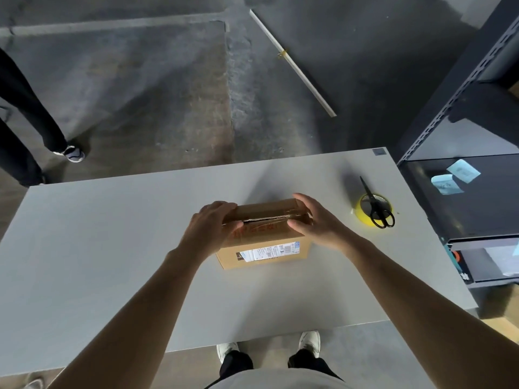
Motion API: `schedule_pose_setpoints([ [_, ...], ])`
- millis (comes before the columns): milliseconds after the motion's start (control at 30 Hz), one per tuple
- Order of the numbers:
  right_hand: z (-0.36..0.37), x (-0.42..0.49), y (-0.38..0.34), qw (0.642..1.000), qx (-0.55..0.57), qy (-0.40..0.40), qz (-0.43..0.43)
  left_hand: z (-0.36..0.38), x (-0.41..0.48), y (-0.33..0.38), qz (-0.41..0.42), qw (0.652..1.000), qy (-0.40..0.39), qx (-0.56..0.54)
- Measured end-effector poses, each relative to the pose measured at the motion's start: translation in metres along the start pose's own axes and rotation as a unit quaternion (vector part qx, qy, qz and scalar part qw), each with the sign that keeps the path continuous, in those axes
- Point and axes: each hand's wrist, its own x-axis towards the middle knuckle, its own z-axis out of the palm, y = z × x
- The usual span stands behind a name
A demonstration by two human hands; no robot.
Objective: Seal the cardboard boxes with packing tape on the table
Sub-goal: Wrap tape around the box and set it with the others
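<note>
Table (112,248): pale grey top, bearing every item below; the cardboard box stands near its middle. Shelving rack (463,94): dark metal, well to the right of the box, off the table. Cardboard box (269,234): small, brown, upright, shipping label (271,251) on its near face, top flaps folded down with a ragged seam showing between them. Left hand (213,226): grips the box's left end, fingers together and curled over the top edge, thumb on the near flap. Right hand (317,220): grips the box's right end, fingers curled over the far corner, thumb pressed at the seam. Tape roll (362,217): yellow, lying flat, right of the box. Scissors (377,209): black, resting across the roll. Step in hand, as judged: closing the flaps ready for taping. Recommended: squeeze both flaps flush so the seam closes, keep one hand pressing down, lift the scissors aside before taking the roll.
</note>
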Motion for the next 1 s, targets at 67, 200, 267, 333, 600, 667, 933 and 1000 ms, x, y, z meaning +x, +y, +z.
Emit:
schedule_pose_setpoints([
  [67, 0.001, 0.001, 0.000, 0.999, 0.043, 0.008, 0.020, 0.000, 0.004, -0.003, 0.039, 0.998, 0.017, 0.049],
  [200, 0.001, 0.003, 0.000, 0.997, 0.063, 0.015, 0.036, -0.002, 0.011, -0.002, 0.055, 0.994, 0.036, 0.088],
  [267, 0.001, 0.006, 0.000, 0.997, 0.057, 0.019, 0.039, -0.002, 0.015, 0.000, 0.043, 0.994, 0.045, 0.085],
  [333, 0.000, 0.007, -0.001, 0.997, 0.058, 0.020, 0.041, -0.002, 0.018, 0.001, 0.032, 0.995, 0.047, 0.081],
  [600, 0.002, 0.006, 0.004, 0.998, 0.059, 0.023, 0.030, -0.003, 0.020, -0.005, 0.022, 0.998, 0.026, 0.059],
  [667, 0.003, 0.003, 0.005, 0.996, 0.080, 0.031, 0.022, -0.006, 0.019, -0.008, 0.024, 0.999, 0.001, 0.042],
  [933, 0.010, -0.003, 0.006, 0.996, 0.058, 0.067, 0.000, -0.003, 0.008, -0.009, 0.011, 0.999, -0.009, -0.034],
  [1000, 0.011, -0.004, 0.007, 0.996, 0.048, 0.072, -0.004, -0.003, 0.007, -0.007, 0.005, 1.000, -0.018, -0.023],
])
